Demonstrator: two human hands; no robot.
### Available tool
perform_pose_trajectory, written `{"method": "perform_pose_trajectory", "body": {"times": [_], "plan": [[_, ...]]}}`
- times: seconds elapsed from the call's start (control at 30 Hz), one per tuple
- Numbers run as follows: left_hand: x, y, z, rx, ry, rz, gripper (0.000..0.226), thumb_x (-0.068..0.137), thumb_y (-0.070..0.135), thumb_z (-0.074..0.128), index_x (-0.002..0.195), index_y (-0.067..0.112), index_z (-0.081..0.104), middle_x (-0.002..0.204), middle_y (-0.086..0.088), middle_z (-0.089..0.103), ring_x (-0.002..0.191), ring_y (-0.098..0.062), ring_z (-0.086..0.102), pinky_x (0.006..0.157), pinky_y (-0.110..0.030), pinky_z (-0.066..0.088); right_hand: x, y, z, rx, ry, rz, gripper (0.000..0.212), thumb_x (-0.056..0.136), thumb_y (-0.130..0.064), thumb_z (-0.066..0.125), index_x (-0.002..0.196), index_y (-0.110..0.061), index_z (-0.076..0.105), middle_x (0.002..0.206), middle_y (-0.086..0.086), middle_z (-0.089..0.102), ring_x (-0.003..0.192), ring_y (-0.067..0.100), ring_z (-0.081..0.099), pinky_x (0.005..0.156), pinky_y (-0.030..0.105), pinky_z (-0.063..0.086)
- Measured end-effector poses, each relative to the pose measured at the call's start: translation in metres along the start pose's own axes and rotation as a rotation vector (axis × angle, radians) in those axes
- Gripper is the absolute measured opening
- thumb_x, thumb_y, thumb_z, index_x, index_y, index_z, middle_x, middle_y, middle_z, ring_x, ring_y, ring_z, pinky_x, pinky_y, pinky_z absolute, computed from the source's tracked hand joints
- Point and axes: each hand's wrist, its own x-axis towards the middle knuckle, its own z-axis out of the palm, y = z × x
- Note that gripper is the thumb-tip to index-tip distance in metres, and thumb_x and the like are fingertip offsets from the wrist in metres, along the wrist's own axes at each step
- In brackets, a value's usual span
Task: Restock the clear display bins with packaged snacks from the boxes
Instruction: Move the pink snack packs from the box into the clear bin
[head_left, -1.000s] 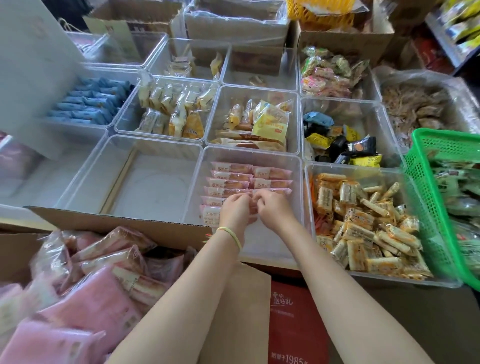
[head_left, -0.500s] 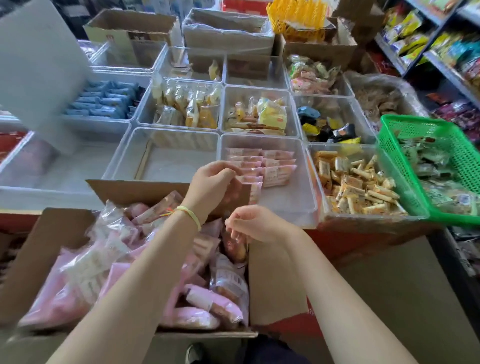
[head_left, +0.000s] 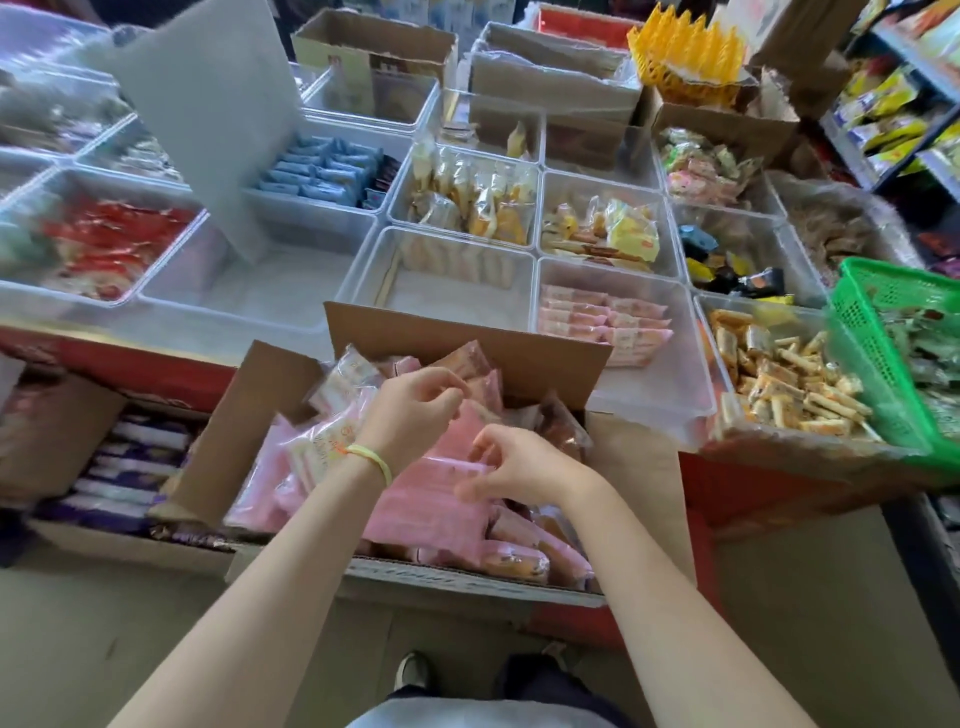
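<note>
An open cardboard box (head_left: 457, 332) in front of me is full of pink and clear-wrapped snack packets (head_left: 431, 509). My left hand (head_left: 415, 410), a yellow band on its wrist, hovers over the packets near the box's far side with loosely curled fingers that hold nothing. My right hand (head_left: 514, 467) is spread just above the pink packets in the middle of the box, its thumb close to one. Beyond the box stands a clear bin (head_left: 654, 395) with two short rows of pink packets (head_left: 602, 322) at its far end.
Left of that bin is a clear bin (head_left: 447, 296) with almost nothing in it. Right of it are a bin of yellow snack bars (head_left: 779, 374) and a green basket (head_left: 872, 332). A second box with purple packs (head_left: 119, 467) sits at lower left. More filled bins lie behind.
Both hands have left the pink packets in the clear bin and come back and down over the cardboard box. The view has tilted down towards the box.
</note>
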Motion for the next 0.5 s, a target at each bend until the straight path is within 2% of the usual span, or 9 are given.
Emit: {"method": "perform_pose_trajectory", "body": {"times": [0.13, 0.23, 0.33, 0.43, 0.5], "plan": [[-0.008, -0.006, -0.001, 0.079, 0.016, 0.04, 0.019, 0.091, 0.021, 0.057, 0.089, 0.028, 0.074, 0.075, 0.009, 0.069, 0.074, -0.014, 0.066, 0.072, -0.039, 0.055, -0.002, -0.003, 0.0, 0.019, 0.008, 0.004, 0.03, 0.084, -0.039, 0.078, 0.105, -0.02, 0.066, 0.095, -0.003, 0.064, 0.081, 0.008, 0.06, 0.066, 0.022, 0.045], [-0.011, -0.007, -0.001, 0.089, 0.02, 0.078, 0.018, 0.091, 0.022, 0.057, 0.093, 0.027, 0.074, 0.079, 0.008, 0.069, 0.075, -0.012, 0.065, 0.071, -0.039, 0.055, -0.006, -0.001, 0.0, 0.114, 0.009, 0.002, 0.033, 0.086, -0.046, 0.074, 0.11, -0.026, 0.063, 0.101, -0.005, 0.065, 0.088, 0.008, 0.063, 0.072, 0.023, 0.048], [-0.012, -0.004, -0.003, 0.107, 0.036, 0.133, 0.018, 0.091, 0.021, 0.058, 0.091, 0.023, 0.075, 0.078, 0.01, 0.068, 0.073, -0.006, 0.061, 0.07, -0.033, 0.052, -0.011, 0.003, 0.0, 0.284, 0.028, -0.02, 0.04, 0.08, -0.06, 0.072, 0.106, -0.031, 0.062, 0.102, -0.005, 0.068, 0.094, 0.012, 0.068, 0.082, 0.033, 0.057], [-0.017, 0.009, -0.008, 0.205, 0.056, 0.281, 0.016, 0.089, 0.025, 0.059, 0.088, 0.023, 0.075, 0.079, 0.012, 0.066, 0.073, -0.004, 0.055, 0.07, -0.029, 0.047, -0.019, 0.001, -0.008, 0.52, 0.128, -0.053, 0.031, 0.089, -0.046, 0.07, 0.102, -0.02, 0.063, 0.09, -0.005, 0.069, 0.082, 0.008, 0.066, 0.065, 0.025, 0.052], [-0.021, 0.024, -0.013, 0.245, 0.001, 0.404, 0.025, 0.086, 0.045, 0.057, 0.097, 0.029, 0.072, 0.093, 0.013, 0.067, 0.085, -0.002, 0.056, 0.078, -0.026, 0.047, -0.021, 0.0, -0.019, 0.68, 0.238, -0.063, 0.022, 0.094, -0.034, 0.067, 0.103, -0.015, 0.061, 0.09, 0.0, 0.067, 0.078, 0.01, 0.066, 0.061, 0.026, 0.051]]}}
